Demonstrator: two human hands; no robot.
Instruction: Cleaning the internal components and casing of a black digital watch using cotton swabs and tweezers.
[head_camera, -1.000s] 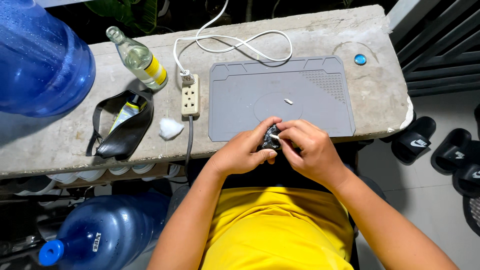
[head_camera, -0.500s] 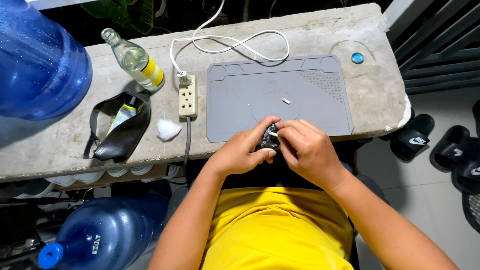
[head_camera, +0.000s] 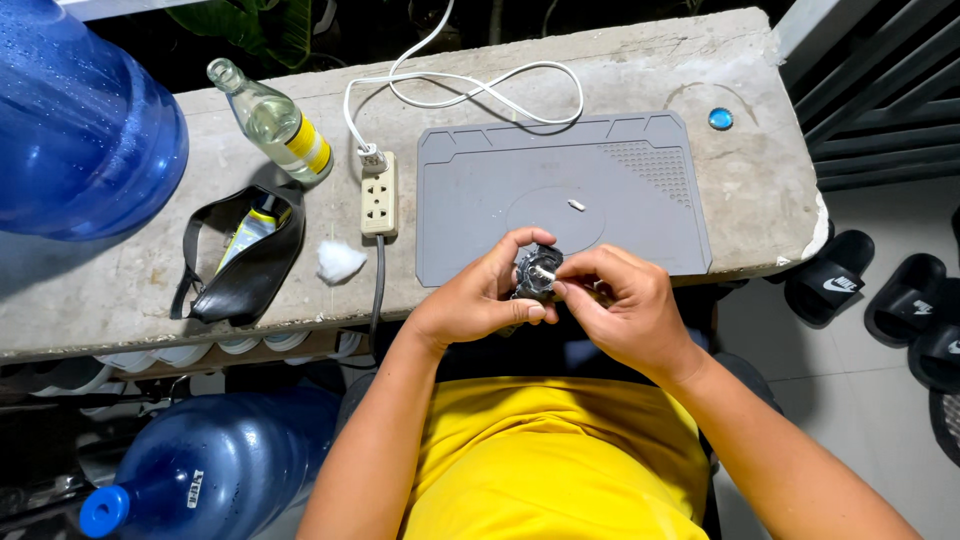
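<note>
Hands (head_camera: 560, 300), small dark part (head_camera: 537, 272), both unmoved

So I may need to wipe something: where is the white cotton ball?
In the head view, the cotton ball lies on the concrete ledge, left of centre, between the black pouch and the power strip.

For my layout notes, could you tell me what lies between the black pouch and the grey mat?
In the head view, a white cotton ball and a cream power strip.
</note>
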